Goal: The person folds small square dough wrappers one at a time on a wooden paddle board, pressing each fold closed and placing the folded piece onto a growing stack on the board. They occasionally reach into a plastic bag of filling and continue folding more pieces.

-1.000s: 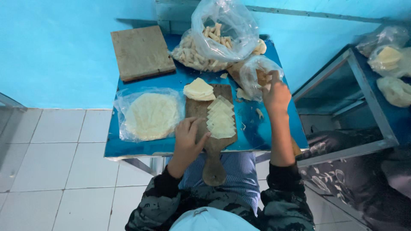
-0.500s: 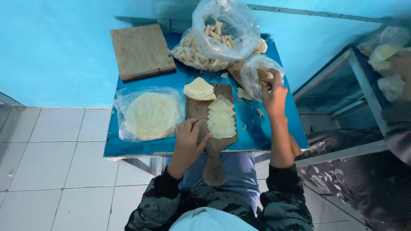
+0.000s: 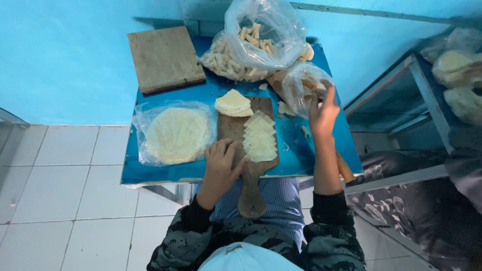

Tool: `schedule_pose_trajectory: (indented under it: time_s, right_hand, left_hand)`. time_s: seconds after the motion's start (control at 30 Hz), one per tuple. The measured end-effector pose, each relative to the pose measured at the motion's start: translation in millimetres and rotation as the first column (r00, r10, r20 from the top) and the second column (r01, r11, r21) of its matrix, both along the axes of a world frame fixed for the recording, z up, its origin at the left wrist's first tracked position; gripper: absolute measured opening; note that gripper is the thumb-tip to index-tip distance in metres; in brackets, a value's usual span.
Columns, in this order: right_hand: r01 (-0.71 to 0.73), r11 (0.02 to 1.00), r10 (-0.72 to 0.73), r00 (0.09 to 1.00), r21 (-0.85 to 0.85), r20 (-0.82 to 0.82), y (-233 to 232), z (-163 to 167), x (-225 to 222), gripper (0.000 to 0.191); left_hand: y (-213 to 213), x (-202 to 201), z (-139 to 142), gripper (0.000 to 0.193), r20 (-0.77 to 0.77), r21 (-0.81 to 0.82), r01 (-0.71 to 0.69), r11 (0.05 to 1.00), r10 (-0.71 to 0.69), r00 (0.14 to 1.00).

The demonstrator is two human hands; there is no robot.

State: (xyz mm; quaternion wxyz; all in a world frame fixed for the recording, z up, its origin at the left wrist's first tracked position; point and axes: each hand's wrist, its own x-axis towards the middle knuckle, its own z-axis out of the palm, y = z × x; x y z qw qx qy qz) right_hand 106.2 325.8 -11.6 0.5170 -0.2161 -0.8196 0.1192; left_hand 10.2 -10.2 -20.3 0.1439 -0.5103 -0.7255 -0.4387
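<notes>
Paddle-shaped brown wooden board [image 3: 240,131] lies mid-table, handle over the near edge, bearing an overlapped row of pale triangular wrappers [image 3: 259,138]. Left hand [image 3: 219,166] now flat on the board's near left, fingers loosely spread, gripping nothing. Right hand [image 3: 323,111], reached further than a second ago, fingers half open at a small clear plastic bag [image 3: 299,85]; hold unclear. Beside: round wrapper stack in plastic [image 3: 176,134], square wooden block [image 3: 164,58], bag of rolled sticks [image 3: 256,40].

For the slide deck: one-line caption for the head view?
Left hand rests on paddle-shaped wooden board of overlapped wrapper triangles; right hand reaches small plastic bag.
</notes>
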Motion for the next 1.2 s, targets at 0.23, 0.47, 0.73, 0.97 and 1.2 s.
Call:
schedule_pose_trajectory:
  time_s: [0.23,0.47,0.73,0.97,1.2]
  right_hand:
    - [-0.074,0.984,0.067,0.997,-0.160,-0.048,3,-4,-3,0.043]
    - [-0.228,0.890,0.098,0.941,-0.394,-0.323,18,-5,11,0.046]
    - [-0.321,0.812,0.059,0.876,-0.487,-0.478,30,-11,21,0.047]
    - [-0.387,0.793,0.034,0.800,-0.471,-0.599,-5,-1,63,0.046]
    - [-0.501,0.650,0.106,0.805,-0.572,-0.584,-94,-9,89,0.048]
  left_hand:
    - [1,0,-3,0.044,-0.010,-0.002,-0.008,1.000,0.008,1.000]
    - [5,3,-8,0.040,-0.016,0.043,-0.058,0.997,0.059,0.998]
    - [4,13,-3,0.033,-0.014,-0.058,-0.130,0.990,0.130,0.991]
    - [10,19,2,0.022,0.013,-0.115,-0.133,0.984,0.136,0.991]
    - [10,20,3,0.023,-0.008,-0.122,-0.145,0.982,0.145,0.989]
